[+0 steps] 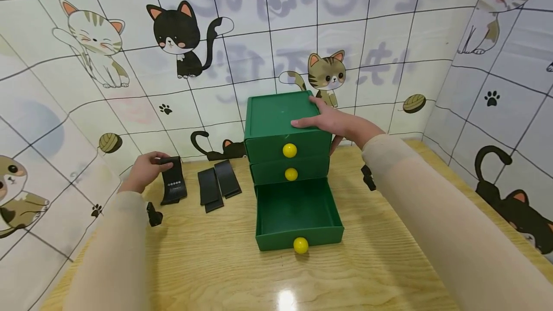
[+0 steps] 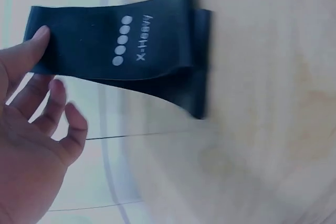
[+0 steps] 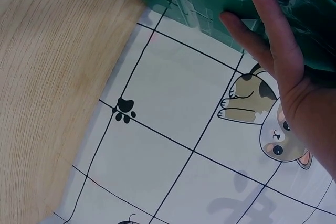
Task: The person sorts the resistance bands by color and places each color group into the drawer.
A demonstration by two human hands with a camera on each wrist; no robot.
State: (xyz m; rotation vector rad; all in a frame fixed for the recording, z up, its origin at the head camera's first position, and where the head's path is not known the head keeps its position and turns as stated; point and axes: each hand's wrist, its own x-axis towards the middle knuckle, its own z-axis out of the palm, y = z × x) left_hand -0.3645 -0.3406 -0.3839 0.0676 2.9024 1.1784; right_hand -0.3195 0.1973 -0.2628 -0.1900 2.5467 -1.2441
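My left hand (image 1: 144, 173) pinches the upper end of a black resistance band (image 1: 174, 180) between thumb and fingers. In the left wrist view the flat band (image 2: 84, 43) reads "X-Heavy" beside a row of pale dots, and its far end folds over. A green chest of drawers (image 1: 281, 115) stands right of centre, with its bottom drawer (image 1: 298, 205) pulled out and bare inside. My right hand (image 1: 334, 121) rests on the chest's top right edge, thumb on top. Its other fingers (image 3: 275, 30) lie extended along the side in the right wrist view.
Two more flat black bands, one (image 1: 210, 188) beside another (image 1: 227, 179), lie between the left hand and the chest. Yellow ball knobs, such as the lowest one (image 1: 300, 245), stick out from the drawer fronts. A cat-print wall covering (image 1: 268, 28) encloses the wooden table (image 1: 207, 263).
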